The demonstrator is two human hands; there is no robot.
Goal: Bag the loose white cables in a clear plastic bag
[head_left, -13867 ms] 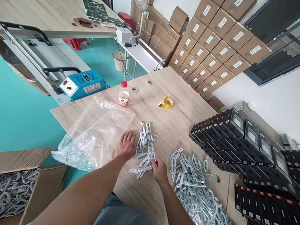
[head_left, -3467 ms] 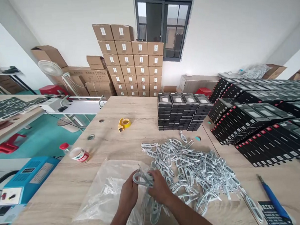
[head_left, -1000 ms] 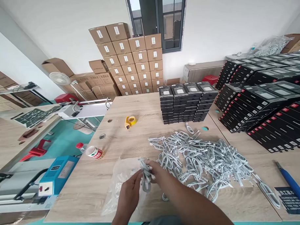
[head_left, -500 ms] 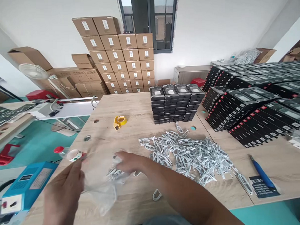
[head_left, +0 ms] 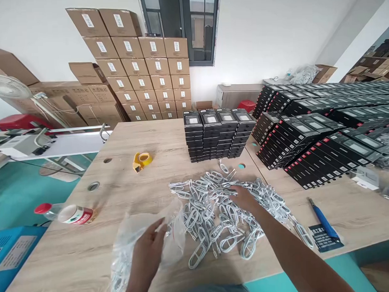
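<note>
My left hand [head_left: 148, 247] is closed on a clear plastic bag [head_left: 133, 222] that lies on the table, with several coiled cables inside its lower left part. A thin red line runs along the bag near its right edge. To the right spreads a loose heap of coiled grey-white cables [head_left: 212, 213], each bundled in a loop. My right hand [head_left: 242, 197] reaches into the middle of this heap, thumb and forefinger apart, touching the cables. Its fingertips are partly lost among them.
Stacked black boxes [head_left: 213, 137] stand behind the heap, with more rows [head_left: 309, 142] on the right. A yellow tape dispenser [head_left: 142, 161] and a red-capped bottle [head_left: 72, 213] sit to the left. A blue-handled tool [head_left: 324, 220] lies on a dark card [head_left: 322, 241] at right.
My right hand has moved right, from the bag into the cable heap. More cables now lie loose near the front. My left hand and the bag are lower and further right; the view has shifted.
</note>
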